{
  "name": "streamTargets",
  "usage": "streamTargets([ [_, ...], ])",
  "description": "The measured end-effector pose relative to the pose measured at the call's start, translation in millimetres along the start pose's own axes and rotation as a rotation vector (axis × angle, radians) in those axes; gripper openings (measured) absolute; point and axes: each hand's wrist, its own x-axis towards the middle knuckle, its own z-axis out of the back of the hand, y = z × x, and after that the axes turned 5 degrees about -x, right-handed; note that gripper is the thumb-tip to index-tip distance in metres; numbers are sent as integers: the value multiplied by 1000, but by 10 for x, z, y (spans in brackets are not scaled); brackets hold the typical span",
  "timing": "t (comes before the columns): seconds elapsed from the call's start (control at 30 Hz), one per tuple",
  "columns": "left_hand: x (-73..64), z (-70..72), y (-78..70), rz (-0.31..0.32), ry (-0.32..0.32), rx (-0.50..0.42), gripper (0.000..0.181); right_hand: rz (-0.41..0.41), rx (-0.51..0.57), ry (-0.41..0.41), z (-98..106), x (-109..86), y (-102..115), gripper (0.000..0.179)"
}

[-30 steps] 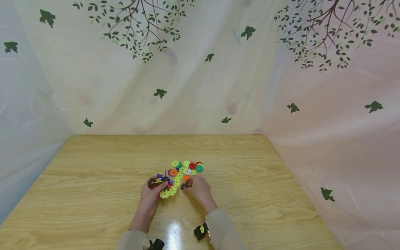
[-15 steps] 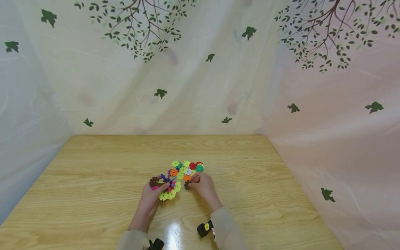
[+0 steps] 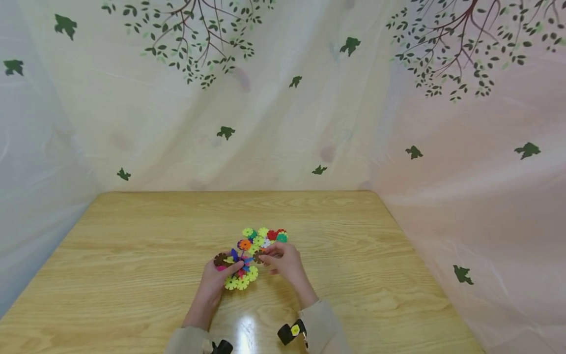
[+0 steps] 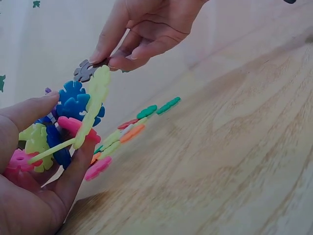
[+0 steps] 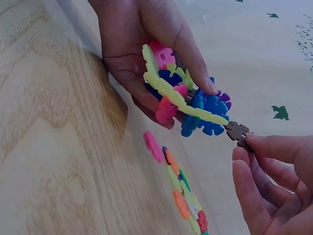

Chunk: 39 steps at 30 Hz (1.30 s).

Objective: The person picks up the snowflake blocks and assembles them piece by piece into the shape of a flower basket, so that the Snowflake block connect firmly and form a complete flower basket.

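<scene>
My left hand (image 3: 214, 281) grips a cluster of interlocking snowflake discs, blue (image 5: 213, 113), pink (image 4: 80, 128) and other colours, with the thumb over the top. A curved chain of yellow discs (image 5: 178, 98) runs along the cluster's side. Between thumb and fingers, my right hand (image 3: 289, 265) pinches a brown snowflake disc (image 5: 236, 132). In the right wrist view, that disc's edge meets the end of the yellow chain. A second brown disc (image 3: 220, 259) shows beside the left thumb. Part of the cluster is hidden by the left palm and fingers.
Loose-looking snowflake discs lie on the wooden table (image 3: 132, 275) just beyond the hands, among them orange (image 3: 244, 244), red (image 3: 271, 235) and green (image 3: 281, 237) ones. A patterned curtain (image 3: 265, 108) hangs behind the table.
The right hand first drew slightly right with the brown disc, then lifted it toward the cluster. The cluster turned in the left hand, so the yellow chain now curves lower at its front.
</scene>
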Motion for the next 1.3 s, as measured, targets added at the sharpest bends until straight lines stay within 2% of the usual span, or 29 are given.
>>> streamTargets([
  [0.43, 26, 7, 18, -16, -15, 48, 52, 51, -92, -46, -69, -29, -17, 13],
  [0.63, 2, -16, 9, -23, 22, 35, 51, 39, -78, -46, -66, -35, -32, 13],
  [0.83, -14, -37, 10, -23, 29, 16, 49, 8, -70, -13, -47, -19, -39, 11],
  [1.03, -29, -62, 34, -7, 10, 65, 49, -6, -67, 33, -3, -16, -54, 9],
  [1.3, -44, -73, 57, -15, 29, 95, 48, 13, -75, 38, 11, -37, -75, 10],
])
